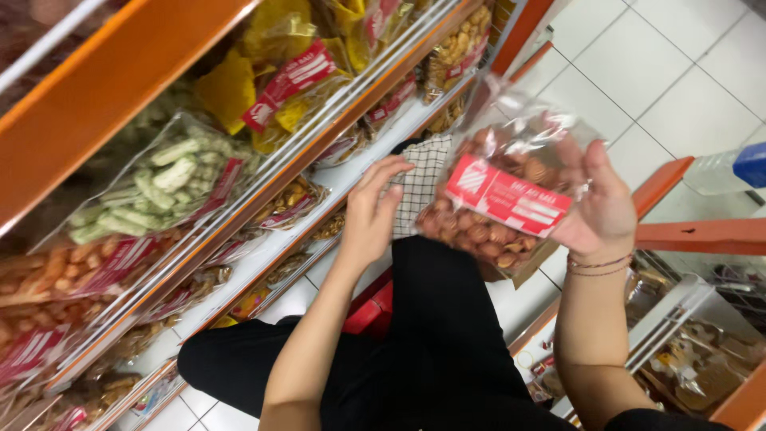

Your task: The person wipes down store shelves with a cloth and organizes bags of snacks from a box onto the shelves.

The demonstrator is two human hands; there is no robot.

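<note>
My right hand (602, 209) holds up a clear plastic bag of round brown snacks (495, 191) with a red and white label, gripping its right side. My left hand (371, 214) reaches toward the bag's left edge, fingers spread, close to a black and white checked cloth (420, 187) lying over my knee. Thin bracelets circle my right wrist. I crouch in black trousers in front of the shelves.
Orange-edged shelves (263, 191) on the left carry several snack bags: green sticks (163, 187), yellow chips (271, 56), brown nuts. A red object (371, 307) lies under my leg. Another orange rack (702, 235) with a plastic bottle (726, 169) stands right. White tiled floor beyond.
</note>
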